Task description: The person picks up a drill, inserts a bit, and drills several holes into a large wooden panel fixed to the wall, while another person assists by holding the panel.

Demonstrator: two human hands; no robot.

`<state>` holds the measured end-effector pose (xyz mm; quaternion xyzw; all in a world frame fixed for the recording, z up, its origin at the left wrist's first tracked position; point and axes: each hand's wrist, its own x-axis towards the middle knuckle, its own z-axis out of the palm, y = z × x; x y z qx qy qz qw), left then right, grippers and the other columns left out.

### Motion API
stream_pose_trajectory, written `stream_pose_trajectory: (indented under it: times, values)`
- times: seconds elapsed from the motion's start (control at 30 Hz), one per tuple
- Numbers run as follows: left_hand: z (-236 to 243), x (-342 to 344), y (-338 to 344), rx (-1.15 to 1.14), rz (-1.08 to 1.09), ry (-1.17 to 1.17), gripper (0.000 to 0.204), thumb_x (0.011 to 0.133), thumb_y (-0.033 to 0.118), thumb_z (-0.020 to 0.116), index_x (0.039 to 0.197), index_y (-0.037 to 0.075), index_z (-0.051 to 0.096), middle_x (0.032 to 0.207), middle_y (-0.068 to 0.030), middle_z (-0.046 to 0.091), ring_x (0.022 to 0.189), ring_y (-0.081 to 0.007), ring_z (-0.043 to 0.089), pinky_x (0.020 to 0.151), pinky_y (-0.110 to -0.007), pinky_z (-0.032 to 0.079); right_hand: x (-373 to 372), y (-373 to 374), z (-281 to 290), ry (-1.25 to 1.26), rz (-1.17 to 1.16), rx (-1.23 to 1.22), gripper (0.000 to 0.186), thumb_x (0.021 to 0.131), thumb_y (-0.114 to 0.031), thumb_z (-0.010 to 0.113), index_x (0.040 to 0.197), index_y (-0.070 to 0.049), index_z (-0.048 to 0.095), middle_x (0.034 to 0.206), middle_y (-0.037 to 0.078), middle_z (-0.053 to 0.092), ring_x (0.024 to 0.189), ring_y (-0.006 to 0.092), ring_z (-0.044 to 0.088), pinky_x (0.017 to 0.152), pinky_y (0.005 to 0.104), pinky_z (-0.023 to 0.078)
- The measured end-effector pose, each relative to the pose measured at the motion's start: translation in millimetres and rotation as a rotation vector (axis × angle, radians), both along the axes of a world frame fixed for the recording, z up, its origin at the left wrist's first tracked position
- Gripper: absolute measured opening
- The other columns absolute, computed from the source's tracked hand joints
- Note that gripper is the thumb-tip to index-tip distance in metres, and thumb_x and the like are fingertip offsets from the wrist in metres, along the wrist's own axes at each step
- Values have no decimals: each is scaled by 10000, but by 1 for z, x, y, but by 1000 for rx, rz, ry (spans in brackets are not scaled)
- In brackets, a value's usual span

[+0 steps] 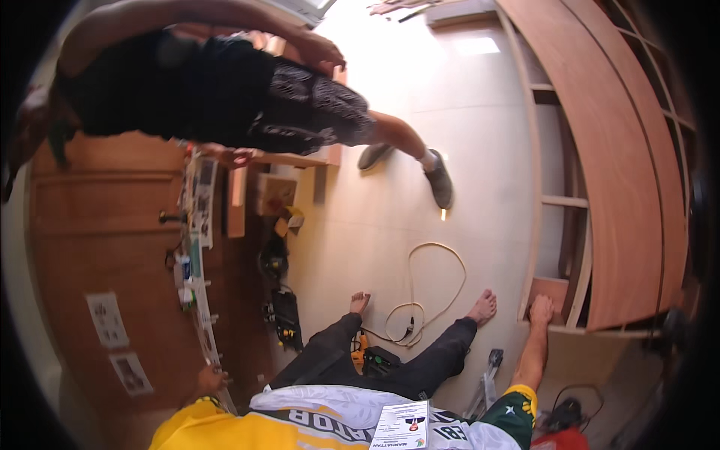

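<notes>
The view looks down, with 12 o'clock at its top. The right hand, at 4 o'clock, rests at the near end of a wooden frame, beside a small board; whether its fingers close on the wood cannot be told. The frame, bearing a broad wood panel, extends from 1 to 4 o'clock. The left hand, between 7 and 8 o'clock, is at a narrow pale shelf; its grip cannot be told either. A pale cord loops between 4 and 6 o'clock; a co-worker leans in between 10 and 11.
</notes>
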<state>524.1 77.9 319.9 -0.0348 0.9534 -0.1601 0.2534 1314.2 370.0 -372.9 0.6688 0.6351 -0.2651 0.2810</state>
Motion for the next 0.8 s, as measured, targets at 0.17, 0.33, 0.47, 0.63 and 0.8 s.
stream_pose_trajectory:
  times: [0.17,0.33,0.47,0.63,0.8]
  values:
    - [30,108,-36,34,160,117,577,913,176,767,1426,24,550,1126,-177,744,810,-250,773,710,-369,640,-1,45,-30,25,251,-138,298,947,-222,620,1192,-128,761,1151,187,751,1117,365,702,979,499,556]
    - [34,142,-91,9,227,14,542,919,155,757,1414,35,571,1130,-167,744,803,-258,771,739,-367,638,-46,72,7,69,347,-232,308,957,-258,608,1205,-161,762,1178,175,747,1125,354,703,993,492,550]
    - [-9,106,-139,77,346,-103,485,903,85,760,1361,52,603,1033,-203,733,788,-262,764,659,-395,633,-29,49,-5,244,94,-239,344,981,-405,586,1100,-157,794,1020,152,774,985,354,735,844,502,566]
    - [-108,78,-126,149,441,-268,512,920,121,754,1390,32,570,1105,-200,715,859,-271,756,718,-405,628,-62,118,109,-12,-212,-176,426,945,-117,609,1356,-200,684,1312,189,675,1219,362,654,1013,476,547]
    - [-141,43,-79,104,328,-323,546,937,158,748,1419,13,537,1177,-196,698,930,-281,748,777,-415,623,-43,104,116,66,-388,-69,401,917,-40,677,1290,-181,725,1278,159,710,1189,345,684,989,460,564]
